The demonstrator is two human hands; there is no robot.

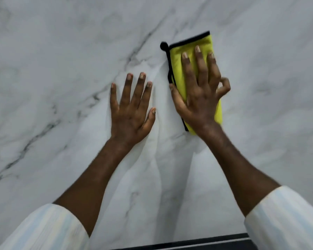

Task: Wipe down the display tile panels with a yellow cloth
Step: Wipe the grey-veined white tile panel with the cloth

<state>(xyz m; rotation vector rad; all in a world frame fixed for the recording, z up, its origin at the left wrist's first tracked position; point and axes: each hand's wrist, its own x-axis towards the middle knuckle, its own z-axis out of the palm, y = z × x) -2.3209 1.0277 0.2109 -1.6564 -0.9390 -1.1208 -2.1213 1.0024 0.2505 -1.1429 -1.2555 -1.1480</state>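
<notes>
A white marble-patterned tile panel (61,78) with grey veins fills almost the whole view. A folded yellow cloth (178,64) with black edging and a black loop lies flat against it, right of the middle. My right hand (201,92) presses on the cloth with straight, spread fingers; the little finger is bent off to the side. My left hand (132,109) rests flat on the bare panel just left of the cloth, fingers spread, touching nothing else.
A dark edge or frame (197,243) runs along the bottom of the panel. My two pale striped sleeves (43,230) show at the lower corners.
</notes>
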